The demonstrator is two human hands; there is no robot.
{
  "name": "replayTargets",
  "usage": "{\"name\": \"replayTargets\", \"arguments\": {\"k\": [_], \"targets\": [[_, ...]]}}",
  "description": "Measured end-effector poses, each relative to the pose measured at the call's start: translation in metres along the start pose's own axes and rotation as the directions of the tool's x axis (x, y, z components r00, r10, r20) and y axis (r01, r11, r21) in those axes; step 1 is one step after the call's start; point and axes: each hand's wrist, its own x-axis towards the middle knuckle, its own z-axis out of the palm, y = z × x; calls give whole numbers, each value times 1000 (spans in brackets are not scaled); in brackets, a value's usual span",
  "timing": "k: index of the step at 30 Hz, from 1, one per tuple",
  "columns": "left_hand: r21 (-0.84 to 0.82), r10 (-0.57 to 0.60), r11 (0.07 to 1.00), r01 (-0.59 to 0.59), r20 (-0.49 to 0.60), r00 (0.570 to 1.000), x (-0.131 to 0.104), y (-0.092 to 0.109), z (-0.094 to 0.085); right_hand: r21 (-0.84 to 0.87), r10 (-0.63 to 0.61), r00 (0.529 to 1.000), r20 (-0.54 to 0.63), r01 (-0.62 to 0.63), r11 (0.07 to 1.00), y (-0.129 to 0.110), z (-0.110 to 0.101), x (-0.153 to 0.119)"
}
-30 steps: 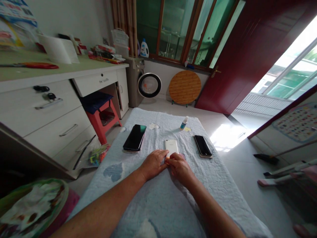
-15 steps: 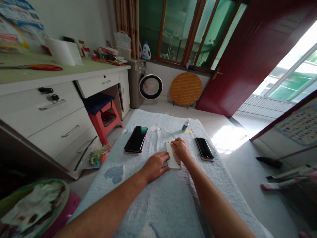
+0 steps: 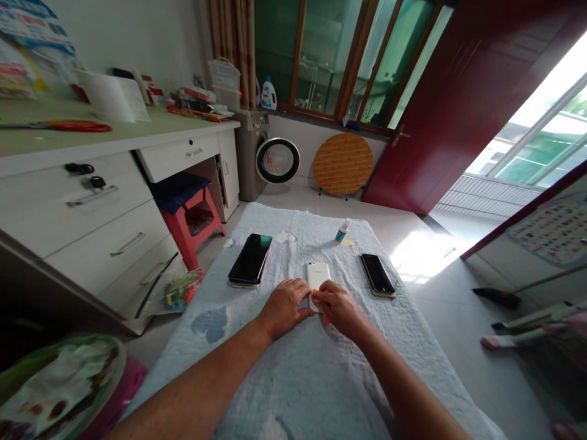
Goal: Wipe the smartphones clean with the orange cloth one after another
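A white phone (image 3: 318, 274) lies back up on the light blue cloth (image 3: 284, 366) at the middle. My left hand (image 3: 288, 305) grips its left edge near the lower end, thumb at the bottom corner. My right hand (image 3: 338, 305) is closed on a small orange piece (image 3: 326, 318), pressed on the phone's lower part, which the fingers partly cover. To the left lies a black-screened phone (image 3: 251, 259) on top of another flat item. At the right is a second black-screened phone (image 3: 378, 273). A small spray bottle (image 3: 342, 231) stands upright beyond the hands.
A red stool (image 3: 186, 226) and a white desk (image 3: 183, 137) with drawers stand at the left. At the lower left is a bin (image 3: 120, 373) with waste. A washing machine (image 3: 250, 153) with its door open and a round wooden board (image 3: 343, 164) are behind.
My right hand has moved down the white phone from its upper end to its lower part, uncovering the top. The orange piece now shows more clearly. My left hand stays at the phone's left edge.
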Motion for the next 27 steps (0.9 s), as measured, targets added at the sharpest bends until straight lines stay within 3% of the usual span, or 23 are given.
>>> {"name": "replayTargets", "arguments": {"k": [4,8,20,23,27], "targets": [[40,29,999,-30,20,999,-2,-2,4,39,34,999,13,-34,999,2,-10,-21],[58,50,997,-54,74,996,-2,-2,5,37,79,997,-15,-79,996,16,-15,-23],[43,71,996,-74,62,996,0,-1,1,-106,146,985,-90,-155,982,54,-4,56],[33,73,997,-75,62,995,0,-2,1,-117,165,979,-121,-179,977,56,-1,62],[26,76,997,-78,60,995,0,-3,1,-93,145,982,-123,-157,983,48,-3,49]]}}
